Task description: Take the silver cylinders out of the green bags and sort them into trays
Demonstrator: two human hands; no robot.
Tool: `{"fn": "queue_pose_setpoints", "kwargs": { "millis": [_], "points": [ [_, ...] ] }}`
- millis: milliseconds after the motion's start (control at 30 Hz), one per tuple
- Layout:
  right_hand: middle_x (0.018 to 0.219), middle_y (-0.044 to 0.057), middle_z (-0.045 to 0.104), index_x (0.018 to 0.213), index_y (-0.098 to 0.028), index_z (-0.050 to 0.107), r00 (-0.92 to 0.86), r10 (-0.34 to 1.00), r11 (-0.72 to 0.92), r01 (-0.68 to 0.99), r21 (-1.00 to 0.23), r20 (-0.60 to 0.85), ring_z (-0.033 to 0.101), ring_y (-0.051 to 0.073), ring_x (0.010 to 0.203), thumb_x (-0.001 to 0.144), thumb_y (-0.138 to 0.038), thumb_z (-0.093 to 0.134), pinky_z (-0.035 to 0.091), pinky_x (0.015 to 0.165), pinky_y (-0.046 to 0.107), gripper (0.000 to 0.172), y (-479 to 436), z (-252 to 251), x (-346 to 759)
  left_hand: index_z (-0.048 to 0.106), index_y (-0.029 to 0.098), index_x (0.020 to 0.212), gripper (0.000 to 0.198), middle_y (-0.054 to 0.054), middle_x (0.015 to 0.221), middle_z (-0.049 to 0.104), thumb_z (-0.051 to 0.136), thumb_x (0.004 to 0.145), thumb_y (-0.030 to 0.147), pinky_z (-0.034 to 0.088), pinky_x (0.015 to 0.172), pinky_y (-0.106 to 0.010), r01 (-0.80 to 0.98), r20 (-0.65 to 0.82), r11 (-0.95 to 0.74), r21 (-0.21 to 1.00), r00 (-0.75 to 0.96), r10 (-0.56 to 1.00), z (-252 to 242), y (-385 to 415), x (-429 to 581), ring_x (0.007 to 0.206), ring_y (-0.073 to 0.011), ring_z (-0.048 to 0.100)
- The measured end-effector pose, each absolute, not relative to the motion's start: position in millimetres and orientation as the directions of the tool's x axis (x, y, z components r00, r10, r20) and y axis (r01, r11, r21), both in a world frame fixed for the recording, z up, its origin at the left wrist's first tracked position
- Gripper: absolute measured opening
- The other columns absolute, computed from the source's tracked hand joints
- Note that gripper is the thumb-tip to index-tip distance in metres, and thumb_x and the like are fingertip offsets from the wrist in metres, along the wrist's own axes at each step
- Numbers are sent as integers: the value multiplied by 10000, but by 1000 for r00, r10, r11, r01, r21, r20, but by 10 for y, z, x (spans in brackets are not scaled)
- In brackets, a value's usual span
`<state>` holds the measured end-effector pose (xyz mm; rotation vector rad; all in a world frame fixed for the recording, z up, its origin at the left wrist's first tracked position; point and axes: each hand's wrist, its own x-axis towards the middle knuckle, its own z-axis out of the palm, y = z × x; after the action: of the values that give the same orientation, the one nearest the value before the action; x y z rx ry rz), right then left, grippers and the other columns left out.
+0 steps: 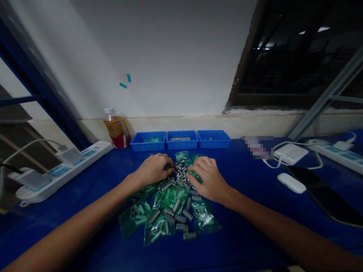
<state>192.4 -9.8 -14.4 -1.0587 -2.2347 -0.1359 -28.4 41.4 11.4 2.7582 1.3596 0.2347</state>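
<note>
A pile of small shiny metal pieces (pixel 181 174) lies on the blue table between my hands. At its left edge is my left hand (pixel 155 169), fingers curled and thumb close to them; whatever they hold is hidden. Over the pile's right side bends my right hand (pixel 209 178), closed, with a green plastic bag (pixel 195 175) showing between thumb and fingers. Nearer to me lie larger grey metal blocks (pixel 180 218) among several green bags of metal parts, such as one at the right (pixel 204 217) and one at the left (pixel 136 215).
Three blue trays stand along the wall: left (pixel 148 146), middle (pixel 182 144), right (pixel 214 144), with small parts inside. A drink bottle (pixel 116 130) is beside them. Power strips (pixel 68 168) flank the table (pixel 244 241). A white case (pixel 291 183) and a phone (pixel 326 196) lie right.
</note>
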Motion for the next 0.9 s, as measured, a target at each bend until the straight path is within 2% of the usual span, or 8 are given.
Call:
{"fn": "queue_pose_setpoints", "kwargs": {
  "millis": [167, 300, 367, 467, 567, 667, 767, 900],
  "points": [
    [869, 49, 615, 860, -170, 620, -462, 642, 680, 711, -177, 612, 495, 226, 947, 881, -302, 564, 328, 799, 365, 145, -71, -180, 1940, 689, 252, 950, 227, -42, 993, 684, 524, 804, 304, 445, 728, -317, 838, 89, -546, -5, 544, 834, 85, 299, -123, 924, -243, 615],
    [886, 61, 618, 871, -165, 626, -500, 616, 703, 698, -137, 609, 492, 235, 959, 886, -306, 549, 326, 813, 373, 162, -77, -195, 1929, 693, 232, 871, 177, -47, 956, 682, 542, 794, 283, 439, 731, -303, 857, 149, -516, 12, 508, 848, 39, 313, -81, 919, -234, 602],
    [886, 63, 625, 886, -166, 625, -509, 612, 707, 695, -131, 605, 494, 240, 961, 886, -304, 547, 325, 819, 377, 159, -91, -198, 1917, 683, 208, 860, 166, -53, 934, 681, 551, 803, 292, 437, 768, -308, 842, 197, -533, 86, 510, 837, 49, 324, -109, 912, -226, 599],
    [932, 74, 636, 989, -159, 612, -482, 619, 694, 706, -144, 620, 500, 245, 965, 880, -289, 553, 330, 816, 373, 179, -83, -198, 1901, 651, 171, 898, 181, -54, 916, 678, 543, 832, 300, 436, 804, -307, 777, 285, -570, 266, 502, 817, 107, 306, -156, 881, -199, 604],
    [996, 89, 635, 1100, -149, 575, -449, 603, 689, 710, -146, 659, 510, 241, 951, 875, -281, 562, 337, 795, 361, 261, -42, -200, 1880, 606, 154, 895, 177, -42, 887, 658, 555, 833, 312, 455, 737, -283, 660, 325, -573, 485, 472, 819, 146, 264, -162, 803, -164, 606],
    [965, 79, 640, 1083, -166, 581, -454, 559, 712, 691, -121, 694, 522, 228, 896, 889, -277, 543, 336, 757, 345, 226, -6, -214, 1849, 537, 149, 864, 195, -26, 831, 618, 596, 808, 326, 465, 683, -265, 474, 356, -560, 679, 454, 817, 117, 233, -126, 745, -138, 589],
    [883, 65, 637, 996, -171, 601, -465, 511, 737, 670, -90, 723, 526, 214, 837, 910, -248, 497, 331, 723, 336, 156, 0, -228, 1828, 490, 153, 878, 240, -15, 817, 595, 633, 789, 325, 466, 700, -265, 314, 356, -552, 773, 505, 786, 82, 202, -73, 765, -131, 584],
    [830, 67, 617, 915, -160, 598, -452, 478, 741, 668, -69, 753, 515, 209, 799, 928, -241, 454, 334, 707, 335, 166, -14, -206, 1830, 524, 140, 863, 210, -19, 795, 594, 575, 835, 342, 464, 700, -271, 306, 322, -530, 791, 529, 785, 138, 140, -41, 753, -134, 582]
  ]
}}
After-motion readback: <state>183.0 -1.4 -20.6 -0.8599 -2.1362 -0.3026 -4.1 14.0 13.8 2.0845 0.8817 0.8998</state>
